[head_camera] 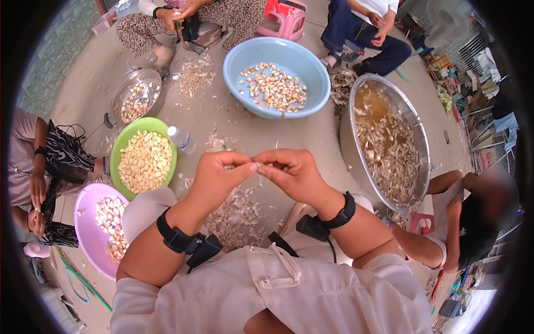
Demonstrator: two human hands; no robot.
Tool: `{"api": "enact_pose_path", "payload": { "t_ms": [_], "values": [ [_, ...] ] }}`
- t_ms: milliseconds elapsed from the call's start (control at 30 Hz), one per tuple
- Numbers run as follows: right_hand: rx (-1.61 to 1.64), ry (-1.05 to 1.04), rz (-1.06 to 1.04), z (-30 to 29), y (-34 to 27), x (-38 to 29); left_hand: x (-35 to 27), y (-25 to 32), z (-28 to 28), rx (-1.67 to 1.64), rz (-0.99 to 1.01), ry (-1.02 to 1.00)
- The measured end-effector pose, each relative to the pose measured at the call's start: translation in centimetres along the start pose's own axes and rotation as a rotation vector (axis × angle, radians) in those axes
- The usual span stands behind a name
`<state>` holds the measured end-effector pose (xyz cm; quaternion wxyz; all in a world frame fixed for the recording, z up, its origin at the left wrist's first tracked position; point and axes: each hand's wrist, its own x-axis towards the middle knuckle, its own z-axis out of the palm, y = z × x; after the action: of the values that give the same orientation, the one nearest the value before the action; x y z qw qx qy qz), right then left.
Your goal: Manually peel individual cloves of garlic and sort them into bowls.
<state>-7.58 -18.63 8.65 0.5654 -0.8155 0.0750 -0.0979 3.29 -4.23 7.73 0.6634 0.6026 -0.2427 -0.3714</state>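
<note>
My left hand (219, 173) and my right hand (294, 173) meet fingertip to fingertip in front of my chest. Thumbs and forefingers pinch a small pale piece, apparently a garlic clove (260, 164), mostly covered by the fingers. Below them, a heap of papery garlic skins (238, 217) lies on the floor. On the left stands a green basin (173, 167) of peeled garlic cloves (144, 160). Nearer to me is a pink-purple basin (85, 225) with unpeeled cloves (110, 215). Beyond my hands, a blue basin (233, 83) contains more unpeeled cloves (273, 85).
A large metal tub (348, 144) of brownish water and floating skins stands at right. A plastic bottle (181, 140) is beside the green basin, with a metal pan (157, 104) of cloves behind. Several people sit around, and a pink stool (288, 21) stands at the back.
</note>
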Motion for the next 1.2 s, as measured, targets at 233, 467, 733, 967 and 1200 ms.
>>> {"api": "enact_pose_path", "payload": {
  "t_ms": [233, 467, 733, 967, 1200],
  "values": [
    [0.137, 0.053, -0.060, 0.4, 0.1, 0.0, -0.3, 0.6, -0.2, 0.043, -0.013, -0.029],
    [0.133, 0.015, -0.029, 0.6, -0.7, 0.0, 0.1, 0.2, -0.7, -0.191, -0.146, -0.075],
    [0.131, 0.008, -0.014, 0.7, -0.6, 0.4, 0.2, 0.2, -0.7, -0.301, -0.181, -0.062],
    [-0.005, 0.076, -0.034, 0.4, -0.8, 0.7, 0.4, 0.9, -0.5, -0.133, -0.085, -0.020],
    [-0.036, 0.030, -0.066, -0.2, -1.7, 0.9, 0.4, 0.9, -0.2, 0.119, 0.038, 0.000]
  ]
}}
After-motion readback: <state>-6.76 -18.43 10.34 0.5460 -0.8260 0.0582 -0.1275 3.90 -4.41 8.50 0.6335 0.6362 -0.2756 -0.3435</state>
